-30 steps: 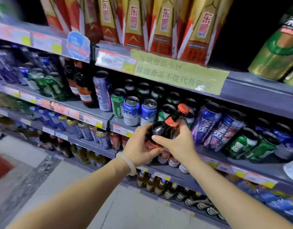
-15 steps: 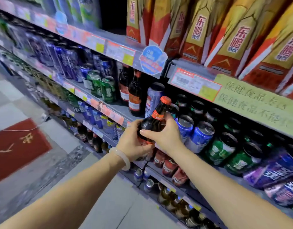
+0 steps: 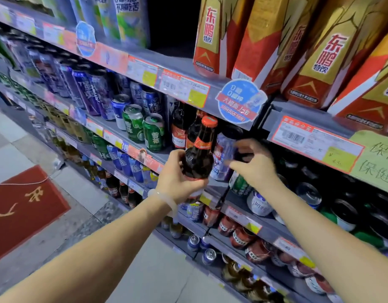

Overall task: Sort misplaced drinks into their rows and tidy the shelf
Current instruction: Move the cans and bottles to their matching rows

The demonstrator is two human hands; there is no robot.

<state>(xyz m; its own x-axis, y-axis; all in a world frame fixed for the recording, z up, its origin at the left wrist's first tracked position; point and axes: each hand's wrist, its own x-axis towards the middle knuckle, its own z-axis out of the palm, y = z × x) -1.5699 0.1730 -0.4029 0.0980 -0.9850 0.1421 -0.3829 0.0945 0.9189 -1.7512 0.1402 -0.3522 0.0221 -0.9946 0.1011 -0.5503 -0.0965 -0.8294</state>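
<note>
Held bottle [image 3: 198, 158]: dark brown glass, orange-red cap, red neck label. Left of grip: green cans [image 3: 154, 132]. Above: gold-red cartons [image 3: 274, 40].

Grey tiled floor [image 3: 18, 149] with a red mat [image 3: 24, 206] beside dim grey shelving [image 3: 145, 60].

Red mat [image 3: 24, 206] with gold characters on tiled floor [image 3: 145, 270], far left and below the grip. Round blue sticker [image 3: 240, 101] on shelf edge up-right of it. Green handwritten sign [image 3: 377, 158] far right. White cord [image 3: 24, 183] along mat's top edge.
</note>
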